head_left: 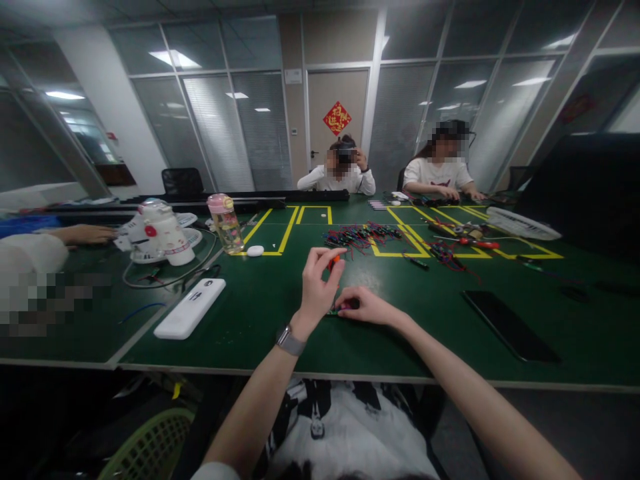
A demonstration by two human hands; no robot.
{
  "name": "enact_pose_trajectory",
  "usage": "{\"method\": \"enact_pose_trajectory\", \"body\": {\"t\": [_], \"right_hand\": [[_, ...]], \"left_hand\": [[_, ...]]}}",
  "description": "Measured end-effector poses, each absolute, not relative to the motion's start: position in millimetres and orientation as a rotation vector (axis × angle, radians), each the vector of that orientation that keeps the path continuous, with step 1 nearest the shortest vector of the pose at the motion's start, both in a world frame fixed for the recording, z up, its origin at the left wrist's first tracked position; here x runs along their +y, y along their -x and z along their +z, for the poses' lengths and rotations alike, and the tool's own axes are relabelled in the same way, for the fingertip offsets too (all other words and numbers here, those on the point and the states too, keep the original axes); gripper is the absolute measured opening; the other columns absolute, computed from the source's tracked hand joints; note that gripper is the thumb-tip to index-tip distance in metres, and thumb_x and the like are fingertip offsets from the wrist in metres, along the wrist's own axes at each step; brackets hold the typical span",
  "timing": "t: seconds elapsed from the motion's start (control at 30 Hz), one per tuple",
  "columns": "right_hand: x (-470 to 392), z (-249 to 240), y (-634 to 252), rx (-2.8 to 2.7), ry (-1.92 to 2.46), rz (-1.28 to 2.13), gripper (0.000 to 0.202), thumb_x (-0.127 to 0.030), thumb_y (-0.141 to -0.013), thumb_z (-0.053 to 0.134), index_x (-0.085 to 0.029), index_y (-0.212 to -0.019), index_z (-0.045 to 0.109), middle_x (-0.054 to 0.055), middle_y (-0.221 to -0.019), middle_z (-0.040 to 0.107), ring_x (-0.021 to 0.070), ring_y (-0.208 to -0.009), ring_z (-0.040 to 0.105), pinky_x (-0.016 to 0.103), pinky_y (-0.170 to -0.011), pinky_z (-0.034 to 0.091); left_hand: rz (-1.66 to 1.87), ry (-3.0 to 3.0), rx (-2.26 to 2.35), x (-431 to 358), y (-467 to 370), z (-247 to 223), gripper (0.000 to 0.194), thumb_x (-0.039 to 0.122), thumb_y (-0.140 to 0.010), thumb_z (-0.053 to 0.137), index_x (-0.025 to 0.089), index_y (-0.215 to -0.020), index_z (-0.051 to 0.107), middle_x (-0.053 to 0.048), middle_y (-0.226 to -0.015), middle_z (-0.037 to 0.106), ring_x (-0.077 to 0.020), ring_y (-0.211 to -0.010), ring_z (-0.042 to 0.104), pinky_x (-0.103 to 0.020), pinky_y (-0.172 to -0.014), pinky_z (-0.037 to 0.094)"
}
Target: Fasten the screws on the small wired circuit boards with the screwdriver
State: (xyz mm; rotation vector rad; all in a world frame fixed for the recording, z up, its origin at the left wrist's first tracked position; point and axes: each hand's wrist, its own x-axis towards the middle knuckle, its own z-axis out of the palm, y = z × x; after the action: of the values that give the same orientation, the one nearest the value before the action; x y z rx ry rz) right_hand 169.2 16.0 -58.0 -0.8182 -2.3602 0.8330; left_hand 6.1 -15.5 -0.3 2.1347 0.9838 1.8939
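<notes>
My left hand, with a watch on its wrist, is raised with its fingers closed round a slim upright orange-handled tool. Only bits of orange show between the fingers, and the tip is hidden. Just below, a small green circuit board lies at the table surface. The fingers of my right hand pinch the board's right end and hide most of it. Beyond both hands spreads a pile of small boards with red and blue wires.
A white power bank lies to the left, a black phone to the right. Past them are a bottle, a white earbud case, a white robot-like toy and red-handled pliers. Two people sit opposite; another person's arm reaches in left.
</notes>
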Motion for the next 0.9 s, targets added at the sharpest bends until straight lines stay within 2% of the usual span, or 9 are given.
{"method": "enact_pose_trajectory", "body": {"t": [0.13,0.27,0.4,0.5,0.63,0.7,0.8,0.9], "right_hand": [[16.7,-60.1,-168.6,-2.339,0.837,0.837,0.017,-0.02,-0.076,0.067,-0.012,-0.09,0.074,0.003,-0.072,0.062,0.0128,-0.062,0.052,0.023,-0.059,0.041],[17.3,-60.7,-169.2,-2.351,0.822,0.843,0.018,-0.02,-0.076,0.068,-0.013,-0.092,0.074,0.004,-0.076,0.065,0.0134,-0.065,0.054,0.023,-0.06,0.042],[17.5,-59.8,-169.9,-2.36,0.813,0.846,0.019,-0.022,-0.078,0.067,-0.013,-0.093,0.074,0.005,-0.079,0.067,0.0135,-0.065,0.054,0.023,-0.059,0.04],[17.5,-59.4,-169.7,-2.358,0.818,0.844,0.02,-0.023,-0.077,0.067,-0.014,-0.093,0.074,0.005,-0.079,0.067,0.0135,-0.065,0.054,0.023,-0.059,0.041],[17.0,-58.5,-169.3,-2.362,0.822,0.836,0.02,-0.023,-0.077,0.067,-0.013,-0.093,0.074,0.005,-0.078,0.066,0.0137,-0.066,0.055,0.023,-0.061,0.042],[16.8,-57.8,-169.5,-2.371,0.812,0.837,0.021,-0.024,-0.077,0.067,-0.013,-0.094,0.074,0.005,-0.081,0.067,0.0138,-0.068,0.055,0.023,-0.061,0.042],[16.6,-57.0,-170.0,-2.374,0.824,0.843,0.021,-0.024,-0.078,0.067,-0.013,-0.094,0.074,0.005,-0.082,0.068,0.0132,-0.066,0.054,0.023,-0.059,0.041],[16.4,-56.7,-170.2,-2.373,0.837,0.839,0.021,-0.024,-0.078,0.067,-0.014,-0.094,0.074,0.005,-0.081,0.068,0.0126,-0.064,0.053,0.023,-0.058,0.04]], "left_hand": [[1.832,-2.136,0.897,-14.4,-6.2,-0.8,0.031,0.02,-0.099,0.038,0.021,-0.121,0.06,-0.008,-0.116,0.062,-0.0173,-0.108,0.058,-0.032,-0.094,0.046],[1.872,-2.128,0.931,-13.6,-6.5,-1.1,0.027,0.018,-0.095,0.047,0.021,-0.117,0.062,-0.006,-0.103,0.065,-0.0152,-0.094,0.06,-0.028,-0.084,0.048],[1.98,-2.12,1.021,-13.8,-6.5,-0.6,0.015,0.022,-0.087,0.063,0.02,-0.101,0.067,-0.002,-0.087,0.056,-0.0138,-0.081,0.056,-0.026,-0.076,0.047],[1.98,-2.099,1.031,-14.3,-6.2,0.0,0.013,0.026,-0.087,0.063,0.02,-0.098,0.067,-0.003,-0.091,0.054,-0.0149,-0.086,0.057,-0.026,-0.079,0.048],[1.879,-2.111,0.94,-14.4,-5.6,-0.2,0.028,0.025,-0.098,0.041,0.021,-0.114,0.063,-0.007,-0.11,0.061,-0.018,-0.106,0.058,-0.033,-0.093,0.046],[1.849,-2.094,0.908,-13.7,-5.4,-1.0,0.031,0.024,-0.099,0.036,0.02,-0.119,0.061,-0.008,-0.118,0.062,-0.0188,-0.11,0.058,-0.035,-0.096,0.046],[1.836,-2.048,0.919,-12.6,-5.7,-1.6,0.029,0.022,-0.098,0.04,0.02,-0.118,0.06,-0.008,-0.118,0.064,-0.0185,-0.106,0.062,-0.034,-0.092,0.049],[1.883,-2.052,0.935,-12.8,-6.3,-0.5,0.02,0.02,-0.094,0.05,0.019,-0.108,0.064,-0.007,-0.105,0.066,-0.0172,-0.098,0.063,-0.031,-0.086,0.05]]}}
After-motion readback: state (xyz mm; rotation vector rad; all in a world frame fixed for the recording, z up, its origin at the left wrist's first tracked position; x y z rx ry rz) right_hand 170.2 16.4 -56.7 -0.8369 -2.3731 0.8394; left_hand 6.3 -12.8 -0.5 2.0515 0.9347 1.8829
